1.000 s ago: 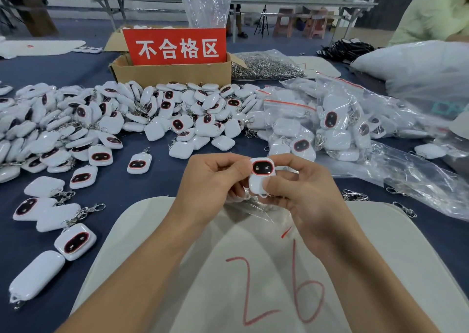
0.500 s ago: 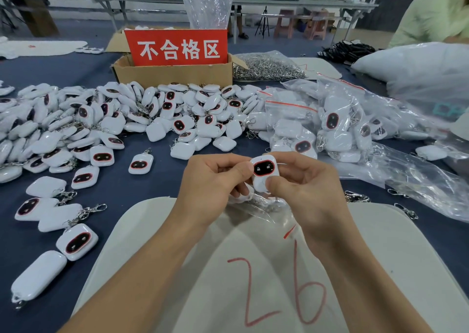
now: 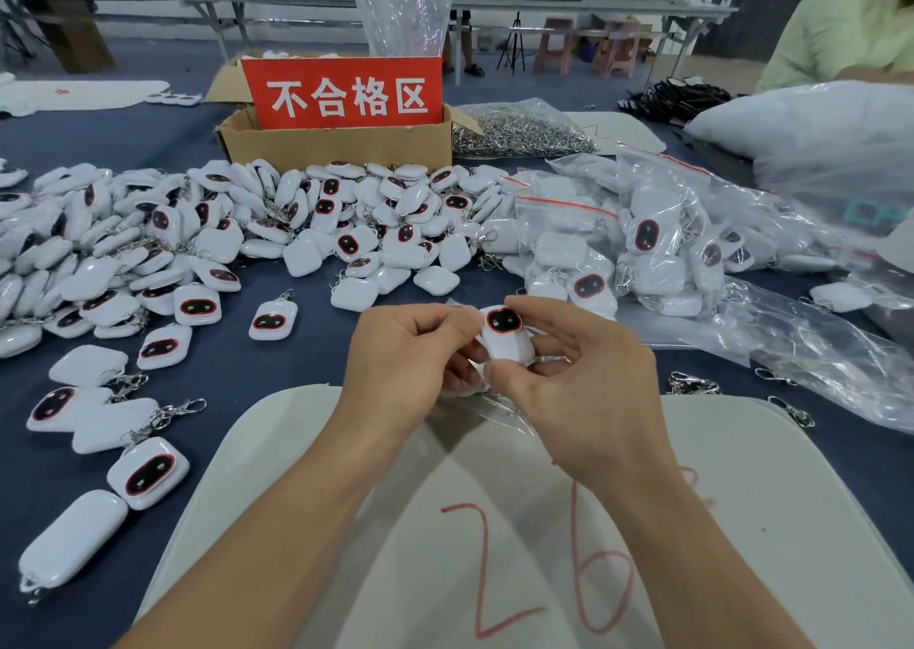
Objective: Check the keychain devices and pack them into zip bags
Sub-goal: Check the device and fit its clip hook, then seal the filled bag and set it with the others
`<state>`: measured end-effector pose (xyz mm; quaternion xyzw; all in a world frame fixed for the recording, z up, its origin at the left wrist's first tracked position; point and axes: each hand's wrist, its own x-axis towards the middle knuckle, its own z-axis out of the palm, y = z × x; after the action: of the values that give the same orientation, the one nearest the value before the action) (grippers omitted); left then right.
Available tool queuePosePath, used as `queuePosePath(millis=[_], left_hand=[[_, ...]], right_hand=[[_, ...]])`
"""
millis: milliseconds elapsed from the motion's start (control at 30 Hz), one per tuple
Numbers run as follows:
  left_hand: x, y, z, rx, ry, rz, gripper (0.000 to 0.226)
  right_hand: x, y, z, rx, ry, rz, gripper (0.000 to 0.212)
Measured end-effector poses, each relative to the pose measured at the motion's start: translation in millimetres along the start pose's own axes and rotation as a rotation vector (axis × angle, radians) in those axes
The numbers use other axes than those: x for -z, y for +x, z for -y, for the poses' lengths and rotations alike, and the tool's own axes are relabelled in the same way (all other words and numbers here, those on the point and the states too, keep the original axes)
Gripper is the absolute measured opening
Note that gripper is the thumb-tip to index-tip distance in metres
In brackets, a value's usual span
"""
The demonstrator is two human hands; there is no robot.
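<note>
White glossy plastic forms the keychain device (image 3: pixel 507 339), a rounded square with a dark oval face ringed in red, turned up toward the camera. The right hand (image 3: pixel 578 381) pinches it, thumb under its lower edge and forefinger arched over the top. The left hand (image 3: pixel 410 351), fingers curled, pinches its left side. Thin, crinkled, clear film of a zip bag (image 3: pixel 499 413) hangs just beneath both hands, over the far edge of a pale matte pad (image 3: pixel 306 475) marked "26" in red. Dark blue cloth (image 3: pixel 237 366) shows as a bare strip between the pad and a sprawling pile of devices (image 3: pixel 247 238), which runs back to a cardboard box (image 3: pixel 336 146) bearing a red sign (image 3: pixel 346 94). To the right, filled bags (image 3: pixel 618 242) with red seal strips heap together, their wrinkled plastic reaching close to the right hand. A sack of metal clasps (image 3: pixel 519 129) glints beside the box.
</note>
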<state>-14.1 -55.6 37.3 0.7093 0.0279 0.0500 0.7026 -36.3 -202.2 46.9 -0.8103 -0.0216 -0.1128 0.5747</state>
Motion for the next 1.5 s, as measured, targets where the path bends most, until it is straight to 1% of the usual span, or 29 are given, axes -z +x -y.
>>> queuePosePath(millis=[67,100,167,200,267,300,367,467,567,667,767,867,933,967,1000,1067,1133,1167,1200,1233,1267,1300,1333,1400,1433,1500], left_hand=[[1.2,0.1,0.7,-0.019,-0.006,0.006,0.029],[1.6,0.1,0.8,-0.037,-0.016,0.008,0.027],[0.4,-1.6,-0.4,-0.094,-0.025,0.016,0.027],[-0.3,-2.4,-0.5,-0.139,0.014,0.024,0.028],[-2.2,-3.4,-0.3,-0.233,0.129,0.050,0.032],[-2.7,-4.1,-0.6,-0.260,0.150,0.062,0.033],[-2.1,-5.1,0.3,-0.286,0.157,0.068,0.032],[-0.3,-6.4,2.2,-0.311,0.183,0.039,0.026],[0.5,-5.2,4.6,-0.270,0.160,0.004,0.021],[1.2,-3.9,4.6,-0.273,0.137,0.008,0.026],[1.5,-2.2,3.2,-0.290,0.115,-0.003,0.024],[0.4,-4.0,1.2,-0.343,0.063,0.007,0.024],[-1.3,-6.2,0.5,-0.355,0.069,0.017,0.028],[-2.7,-8.3,1.6,-0.360,0.129,0.000,0.030],[-4.9,-12.0,2.0,-0.373,0.225,-0.015,0.027],[-12.1,-21.8,3.4,-0.403,0.474,-0.007,0.007],[-22.2,-32.3,5.8,-0.440,0.723,0.047,0.039],[-28.5,-35.4,5.7,-0.475,0.853,0.075,0.051],[-34.2,-37.2,6.1,-0.525,0.969,0.095,0.056],[-38.1,-37.3,6.1,-0.561,1.053,0.112,0.054],[-40.0,-37.0,6.0,-0.592,1.097,0.101,0.047],[-40.8,-36.4,5.3,-0.585,1.099,0.085,0.039],[-39.7,-35.5,5.2,-0.538,1.067,0.059,0.033],[-37.4,-34.0,8.2,-0.384,0.903,0.005,0.025],[-37.4,-34.1,9.4,-0.340,0.801,-0.041,0.021],[-37.7,-34.7,9.5,-0.343,0.630,-0.151,0.019]], right_hand=[[0.1,1.1,-0.7,-0.001,0.022,0.014,0.049],[0.6,2.3,-0.7,-0.009,0.071,0.039,0.049],[2.5,4.8,-0.6,-0.058,0.268,0.135,0.042],[3.8,5.8,-0.5,-0.105,0.376,0.187,0.040],[6.9,7.5,-1.0,-0.206,0.548,0.228,0.043],[8.2,8.5,-1.7,-0.235,0.592,0.227,0.044],[9.0,9.0,-2.7,-0.252,0.608,0.220,0.044],[8.6,8.1,-1.8,-0.240,0.558,0.210,0.039],[8.6,6.9,-0.7,-0.224,0.510,0.210,0.035],[9.5,6.5,-0.1,-0.224,0.486,0.219,0.033],[9.8,7.4,-2.7,-0.247,0.517,0.238,0.032],[14.3,10.1,-6.2,-0.254,0.600,0.268,0.022],[21.5,13.4,-8.5,-0.225,0.609,0.229,0.019],[26.7,16.2,-10.5,-0.216,0.592,0.167,0.020],[32.7,19.6,-12.6,-0.214,0.561,0.080,0.022],[45.2,26.4,-15.7,-0.216,0.504,-0.086,0.025],[53.1,30.1,-16.4,-0.226,0.469,-0.204,0.018],[54.6,31.0,-17.3,-0.244,0.435,-0.261,0.014],[55.0,31.3,-18.6,-0.266,0.373,-0.312,0.011],[53.8,31.1,-20.2,-0.277,0.295,-0.341,0.014],[51.7,30.0,-21.1,-0.277,0.216,-0.351,0.019],[49.6,29.1,-22.3,-0.263,0.157,-0.352,0.025],[48.4,28.3,-22.5,-0.255,0.121,-0.351,0.029],[48.6,27.0,-20.8,-0.240,0.103,-0.311,0.035],[48.5,27.1,-20.5,-0.226,0.129,-0.258,0.035],[45.8,25.0,-17.9,-0.186,0.185,-0.099,0.024]])
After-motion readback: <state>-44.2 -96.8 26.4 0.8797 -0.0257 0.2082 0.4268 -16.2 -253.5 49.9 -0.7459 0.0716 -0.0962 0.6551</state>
